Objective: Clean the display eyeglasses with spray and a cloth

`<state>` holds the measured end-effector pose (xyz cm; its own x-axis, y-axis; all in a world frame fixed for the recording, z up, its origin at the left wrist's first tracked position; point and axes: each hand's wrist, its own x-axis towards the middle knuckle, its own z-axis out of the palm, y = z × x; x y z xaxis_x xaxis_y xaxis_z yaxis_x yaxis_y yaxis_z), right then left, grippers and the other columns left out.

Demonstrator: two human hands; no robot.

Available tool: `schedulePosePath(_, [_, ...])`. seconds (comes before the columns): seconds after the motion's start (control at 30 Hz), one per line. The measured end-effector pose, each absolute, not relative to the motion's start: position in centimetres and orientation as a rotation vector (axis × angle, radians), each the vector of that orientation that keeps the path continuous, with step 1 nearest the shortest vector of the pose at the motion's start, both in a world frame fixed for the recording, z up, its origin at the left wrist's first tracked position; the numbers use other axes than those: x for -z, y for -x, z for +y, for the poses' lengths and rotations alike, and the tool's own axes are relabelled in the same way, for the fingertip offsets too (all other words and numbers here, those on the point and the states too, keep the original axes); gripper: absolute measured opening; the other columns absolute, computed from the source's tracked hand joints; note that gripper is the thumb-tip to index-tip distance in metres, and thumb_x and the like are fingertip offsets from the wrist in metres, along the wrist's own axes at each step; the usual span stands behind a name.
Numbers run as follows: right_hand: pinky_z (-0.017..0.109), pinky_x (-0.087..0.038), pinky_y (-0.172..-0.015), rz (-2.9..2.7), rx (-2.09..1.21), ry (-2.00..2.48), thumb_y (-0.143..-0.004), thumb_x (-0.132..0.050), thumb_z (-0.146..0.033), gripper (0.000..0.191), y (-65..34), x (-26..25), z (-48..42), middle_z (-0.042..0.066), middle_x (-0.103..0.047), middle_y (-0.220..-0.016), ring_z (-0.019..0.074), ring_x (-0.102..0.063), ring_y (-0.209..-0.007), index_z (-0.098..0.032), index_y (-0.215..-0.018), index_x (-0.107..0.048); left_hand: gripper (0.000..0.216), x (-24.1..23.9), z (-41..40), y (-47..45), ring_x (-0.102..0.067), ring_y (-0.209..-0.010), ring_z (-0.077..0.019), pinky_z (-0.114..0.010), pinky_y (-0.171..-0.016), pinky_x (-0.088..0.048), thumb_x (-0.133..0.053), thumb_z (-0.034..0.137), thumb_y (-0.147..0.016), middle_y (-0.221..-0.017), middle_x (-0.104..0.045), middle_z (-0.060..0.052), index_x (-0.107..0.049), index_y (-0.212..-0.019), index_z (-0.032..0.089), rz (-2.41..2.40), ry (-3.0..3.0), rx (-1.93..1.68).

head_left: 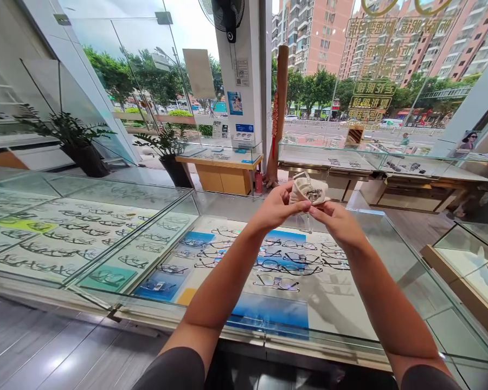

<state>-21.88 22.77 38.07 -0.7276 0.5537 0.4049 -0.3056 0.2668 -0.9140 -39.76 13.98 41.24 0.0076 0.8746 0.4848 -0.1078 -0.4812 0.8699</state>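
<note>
Dark grey sleeves (174, 371) and bare forearms reach out over the glass-topped display worktop (390, 281). Above it, the left hand (274, 208) and right hand (337, 222) meet, each pinching the small cream cloth with dark printed lettering (309, 190) between thumb and fingertips. Rows of eyeglass frames (276, 281) lie under the glass below.

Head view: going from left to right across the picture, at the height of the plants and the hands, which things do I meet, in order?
In order: large potted plant → smaller potted plant → wooden counter → left hand → cream cloth → right hand → small poster.
</note>
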Motion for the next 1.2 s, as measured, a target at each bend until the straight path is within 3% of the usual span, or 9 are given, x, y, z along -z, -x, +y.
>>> schedulePosePath(0.2, [0.049, -0.045, -0.118, -1.836, -1.596, 0.093, -0.086, -0.089, -0.055, 0.039, 22.3, -39.9, 22.1, 0.006, -0.08, -0.116, 0.0276, -0.067, -0.12, -0.027, -0.113, -0.082, 0.047, -41.4, 13.8, 39.2, -0.068, -0.079, -0.0144, -0.027, -0.075, -0.056, -0.102, 0.042, -0.066, -0.09, -0.078, -0.005, -0.079, -0.097, 0.016, 0.837, -1.545, -1.904])
schedulePosePath(0.37, [0.048, -0.049, -0.114, -1.939, -1.504, 0.089, -0.084, -0.089, -0.058, 0.04, 22.0, -41.3, 21.5, 0.007, -0.077, -0.118, 0.0281, -0.066, -0.118, -0.026, -0.107, -0.081, 0.04, -41.9, 13.3, 38.3, -0.062, -0.069, -0.0113, -0.025, -0.067, -0.051, -0.09, 0.054, -0.083, -0.079, -0.073, -0.003, -0.079, -0.089, 0.016, 0.86, -1.603, -2.09])
schedulePosePath(0.5, [0.047, -0.051, -0.109, -1.959, -1.489, 0.112, -0.082, -0.09, -0.057, 0.038, 21.2, -41.6, 21.8, 0.008, -0.077, -0.109, 0.0279, -0.067, -0.111, -0.024, -0.097, -0.081, 0.05, -42.3, 13.7, 38.6, -0.058, -0.063, -0.0122, -0.027, -0.06, -0.048, -0.077, 0.064, -0.091, -0.071, -0.066, -0.002, -0.074, -0.08, 0.016, 0.906, -1.66, -2.012])
schedulePosePath(0.6, [0.047, -0.05, -0.107, -1.96, -1.526, 0.14, -0.083, -0.09, -0.056, 0.035, 20.4, -41.5, 23.0, 0.007, -0.077, -0.103, 0.0267, -0.066, -0.106, -0.025, -0.094, -0.081, 0.048, -42.3, 14.1, 39.7, -0.06, -0.066, -0.0138, -0.028, -0.063, -0.05, -0.075, 0.063, -0.094, -0.074, -0.067, -0.003, -0.074, -0.084, 0.016, 0.888, -1.742, -1.789])
schedulePosePath(0.73, [0.047, -0.047, -0.108, -1.993, -1.531, 0.17, -0.086, -0.087, -0.057, 0.033, 19.8, -41.3, 24.3, 0.005, -0.077, -0.103, 0.026, -0.065, -0.105, -0.025, -0.09, -0.081, 0.035, -41.9, 14.4, 40.8, -0.068, -0.084, -0.0158, -0.028, -0.077, -0.056, -0.083, 0.051, -0.092, -0.093, -0.074, -0.006, -0.076, -0.099, 0.017, 0.802, -1.794, -1.62])
schedulePosePath(0.87, [0.046, -0.047, -0.109, -1.954, -1.594, 0.151, -0.085, -0.087, -0.057, 0.035, 20.6, -41.0, 24.2, 0.006, -0.077, -0.103, 0.0264, -0.065, -0.106, -0.023, -0.091, -0.082, 0.041, -41.3, 14.4, 40.4, -0.066, -0.076, -0.0138, -0.025, -0.068, -0.055, -0.095, 0.04, -0.079, -0.091, -0.075, -0.005, -0.074, -0.106, 0.018, 0.814, -1.749, -1.675])
schedulePosePath(1.0, [0.046, -0.049, -0.109, -1.924, -1.676, 0.112, -0.083, -0.089, -0.058, 0.04, 21.5, -40.7, 23.4, 0.007, -0.078, -0.102, 0.0262, -0.067, -0.107, -0.022, -0.099, -0.082, 0.046, -40.7, 14.7, 39.0, -0.068, -0.074, -0.0136, -0.025, -0.067, -0.057, -0.096, 0.046, -0.077, -0.091, -0.077, -0.005, -0.073, -0.104, 0.017, 0.852, -1.662, -1.872])
schedulePosePath(1.2, [0.047, -0.051, -0.109, -1.975, -1.634, 0.126, -0.081, -0.091, -0.058, 0.038, 21.2, -41.0, 23.3, 0.006, -0.079, -0.098, 0.0256, -0.069, -0.102, -0.023, -0.095, -0.082, 0.046, -40.8, 14.6, 38.2, -0.064, -0.062, -0.0131, -0.026, -0.057, -0.055, -0.083, 0.061, -0.088, -0.078, -0.073, -0.003, -0.073, -0.093, 0.016, 0.862, -1.587, -1.978])
